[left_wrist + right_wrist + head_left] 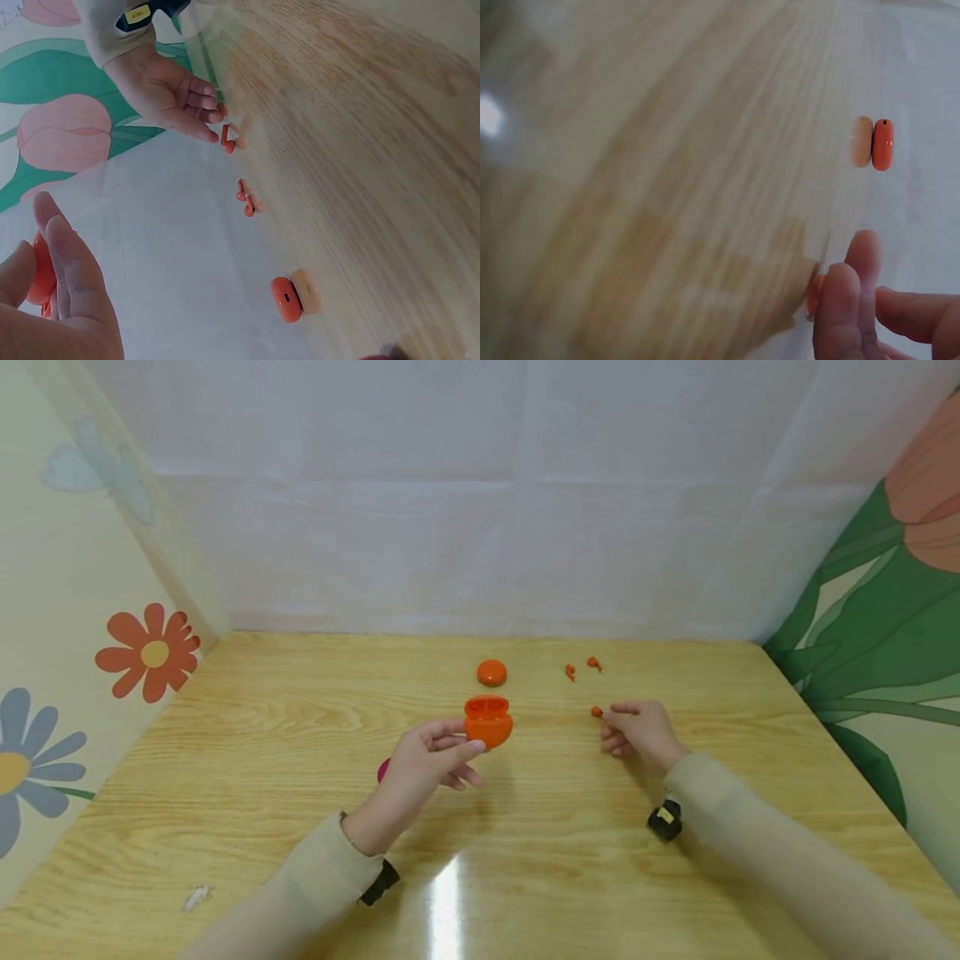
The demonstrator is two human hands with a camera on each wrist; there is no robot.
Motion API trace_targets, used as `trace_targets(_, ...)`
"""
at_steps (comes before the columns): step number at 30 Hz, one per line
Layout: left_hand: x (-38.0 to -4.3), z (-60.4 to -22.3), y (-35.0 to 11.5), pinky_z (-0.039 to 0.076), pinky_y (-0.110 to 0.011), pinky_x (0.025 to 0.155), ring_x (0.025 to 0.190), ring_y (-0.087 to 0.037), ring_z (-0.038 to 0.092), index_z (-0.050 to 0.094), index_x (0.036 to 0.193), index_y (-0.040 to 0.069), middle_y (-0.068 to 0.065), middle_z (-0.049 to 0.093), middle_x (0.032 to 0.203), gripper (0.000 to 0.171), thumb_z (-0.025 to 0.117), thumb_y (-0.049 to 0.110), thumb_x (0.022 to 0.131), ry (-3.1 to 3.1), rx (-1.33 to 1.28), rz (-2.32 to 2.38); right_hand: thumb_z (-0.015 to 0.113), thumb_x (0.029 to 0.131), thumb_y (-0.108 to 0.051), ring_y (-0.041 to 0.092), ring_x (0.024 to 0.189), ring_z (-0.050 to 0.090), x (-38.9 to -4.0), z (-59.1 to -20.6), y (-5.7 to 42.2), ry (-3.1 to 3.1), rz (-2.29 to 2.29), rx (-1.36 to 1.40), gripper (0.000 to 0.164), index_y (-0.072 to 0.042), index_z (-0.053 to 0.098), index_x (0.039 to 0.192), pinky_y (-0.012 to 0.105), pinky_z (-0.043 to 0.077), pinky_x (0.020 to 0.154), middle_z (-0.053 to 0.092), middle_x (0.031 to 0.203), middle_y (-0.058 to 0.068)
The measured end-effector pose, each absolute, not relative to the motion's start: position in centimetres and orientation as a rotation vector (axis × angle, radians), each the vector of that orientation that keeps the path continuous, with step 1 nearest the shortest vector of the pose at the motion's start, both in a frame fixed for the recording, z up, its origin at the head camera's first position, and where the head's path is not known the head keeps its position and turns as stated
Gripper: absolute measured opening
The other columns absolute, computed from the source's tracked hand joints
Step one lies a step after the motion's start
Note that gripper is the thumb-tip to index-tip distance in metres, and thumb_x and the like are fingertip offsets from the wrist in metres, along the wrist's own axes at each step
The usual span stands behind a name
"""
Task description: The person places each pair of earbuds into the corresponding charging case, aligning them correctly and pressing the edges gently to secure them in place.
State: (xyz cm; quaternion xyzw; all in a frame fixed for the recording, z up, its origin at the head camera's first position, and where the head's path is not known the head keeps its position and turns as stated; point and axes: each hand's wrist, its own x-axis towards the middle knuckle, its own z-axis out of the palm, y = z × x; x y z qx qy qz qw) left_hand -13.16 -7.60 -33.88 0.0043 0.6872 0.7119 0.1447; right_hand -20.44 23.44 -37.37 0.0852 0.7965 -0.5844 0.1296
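My left hand (427,760) grips an orange earbud case (488,732) with its lid up, held above the table; two hollows show inside it. In the left wrist view its fingers partly cover the case. My right hand (641,731) reaches down to an orange earbud (596,712), fingertips right at it. From the left wrist view, that earbud (228,141) lies by the thumb tip, with a gap between thumb and fingers. One more small orange piece (221,109) shows at the fingertips. Farther back lie two more orange earbuds (570,672).
A closed, rounded orange case (491,673) stands near the back of the wooden table (300,727). A magenta object (384,768) is mostly hidden behind my left hand. A small whitish mark (197,897) is at the front left. A white sheet (480,527) hangs along the back edge.
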Motion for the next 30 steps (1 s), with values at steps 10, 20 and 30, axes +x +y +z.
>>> trace_targets(10, -13.0, -33.7, -7.6, 0.054, -0.023, 0.061, 0.062, -0.011, 0.069, 0.059, 0.125, -0.007, -0.004, 0.074, 0.092, 0.035, 0.07, 0.007, 0.094, 1.982, 0.006, 2.05, 0.05, 0.102, -0.003, 0.004, 0.054, 0.065, -21.4, -37.3, 23.4, 2.337, -1.609, 0.29, 0.056, 0.025, 0.026, 0.143, 0.02, 0.055, 0.054, 0.066, 0.069, -0.003)
trace_targets(20, -12.9, -33.7, -7.6, 0.053, -0.022, 0.061, 0.061, -0.01, 0.068, 0.057, 0.129, -0.008, -0.002, 0.074, 0.092, 0.039, 0.069, 0.006, 0.094, 1.973, -0.001, 2.057, 0.052, 0.1, 0.001, 0.005, 0.051, 0.064, -22.3, -37.3, 23.2, 2.368, -1.54, 0.312, 0.044, 0.026, 0.037, 0.134, 0.021, 0.055, 0.053, 0.065, 0.064, -0.002)
trace_targets(30, -12.7, -33.5, -7.6, 0.052, -0.022, 0.061, 0.06, -0.009, 0.068, 0.058, 0.127, -0.008, -0.001, 0.073, 0.09, 0.037, 0.068, 0.006, 0.095, 1.986, -0.008, 2.05, 0.055, 0.097, 0.004, 0.005, 0.047, 0.061, -22.7, -37.5, 23.0, 2.445, -1.426, 0.304, 0.016, 0.017, 0.056, 0.106, 0.022, 0.054, 0.05, 0.061, 0.06, 0.0)
